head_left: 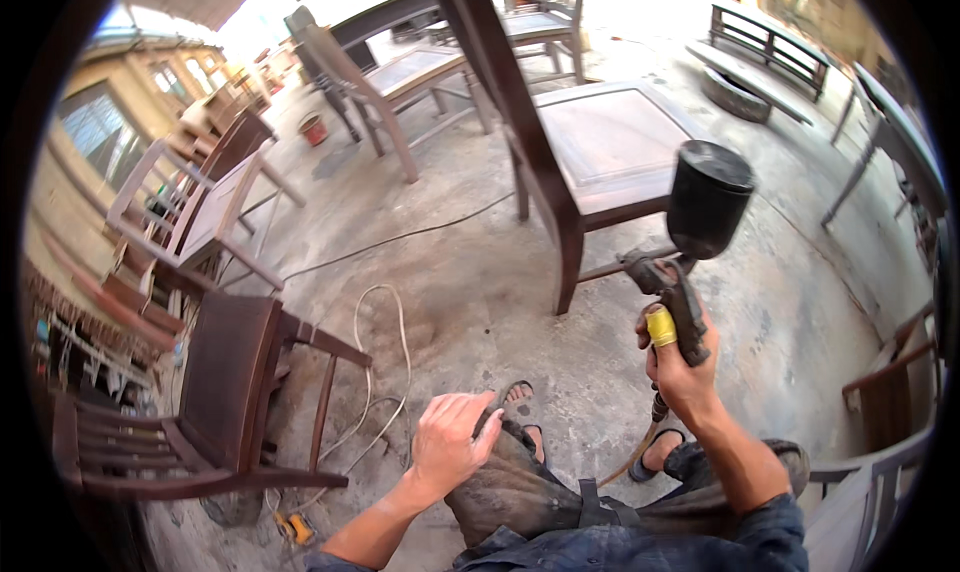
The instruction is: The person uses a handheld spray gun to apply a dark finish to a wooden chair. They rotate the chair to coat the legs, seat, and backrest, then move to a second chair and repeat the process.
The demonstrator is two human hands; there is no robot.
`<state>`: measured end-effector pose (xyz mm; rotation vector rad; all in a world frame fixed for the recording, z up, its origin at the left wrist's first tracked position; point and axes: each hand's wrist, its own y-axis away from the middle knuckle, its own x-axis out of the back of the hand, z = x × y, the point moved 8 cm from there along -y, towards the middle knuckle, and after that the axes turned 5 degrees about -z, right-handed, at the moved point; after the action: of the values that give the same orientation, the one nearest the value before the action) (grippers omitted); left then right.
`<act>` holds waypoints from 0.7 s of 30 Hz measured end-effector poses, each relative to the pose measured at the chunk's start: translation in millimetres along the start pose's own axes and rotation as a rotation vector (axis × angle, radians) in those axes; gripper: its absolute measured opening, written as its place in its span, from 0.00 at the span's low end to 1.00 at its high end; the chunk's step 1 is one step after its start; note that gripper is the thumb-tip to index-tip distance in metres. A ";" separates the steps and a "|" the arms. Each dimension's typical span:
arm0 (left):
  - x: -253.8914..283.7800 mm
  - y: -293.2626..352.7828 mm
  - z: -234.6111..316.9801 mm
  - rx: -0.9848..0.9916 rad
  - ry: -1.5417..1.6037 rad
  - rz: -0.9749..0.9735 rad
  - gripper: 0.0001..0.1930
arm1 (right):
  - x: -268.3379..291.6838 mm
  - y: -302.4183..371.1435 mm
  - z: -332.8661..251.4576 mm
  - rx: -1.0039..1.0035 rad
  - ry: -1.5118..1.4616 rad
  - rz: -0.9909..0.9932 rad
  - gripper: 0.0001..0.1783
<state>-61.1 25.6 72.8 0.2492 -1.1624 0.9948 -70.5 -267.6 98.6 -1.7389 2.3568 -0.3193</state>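
Observation:
A spray gun (pixel 684 307) with a black cup (pixel 708 197) on top is gripped in my right hand (pixel 687 365), whose fingers wrap round its handle. Yellow tape circles one finger of that hand. From the gun's lower end a hose (pixel 640 446) runs down past my foot. The gun is in front of a wooden chair (pixel 617 142) with a dark frame and a paler, greyish seat. My left hand (pixel 452 440) hovers above my knee, thumb apart from the loosely bent fingers, with nothing seen in it.
A dark brown chair (pixel 228 382) lies tipped at the left. Greyish chairs (pixel 215 212) stand beyond it. A pale cable (pixel 404 322) loops over the concrete floor (pixel 470 302). An orange tool (pixel 294 528) lies near the tipped chair. A red bucket (pixel 313 129) stands farther back.

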 end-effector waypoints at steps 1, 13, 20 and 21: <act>1.4 -2.2 -3.4 -0.008 -0.006 -0.024 0.17 | 1.0 -3.0 -3.3 -0.008 0.005 -0.043 0.26; -231.1 -227.5 -35.0 0.646 1.760 -0.421 0.62 | 113.2 -28.2 -27.0 0.410 0.304 0.181 0.30; -302.3 -315.4 -19.3 0.816 2.086 0.083 0.77 | 150.6 -20.0 3.4 0.283 0.366 0.214 0.30; -308.7 -325.8 -21.2 0.831 2.084 0.124 0.74 | 158.2 -20.0 4.4 0.282 0.377 0.223 0.30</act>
<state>186.0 -308.7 -97.7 -0.2573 1.1518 1.1161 -97.0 -424.8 95.6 -1.3666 2.5657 -0.9617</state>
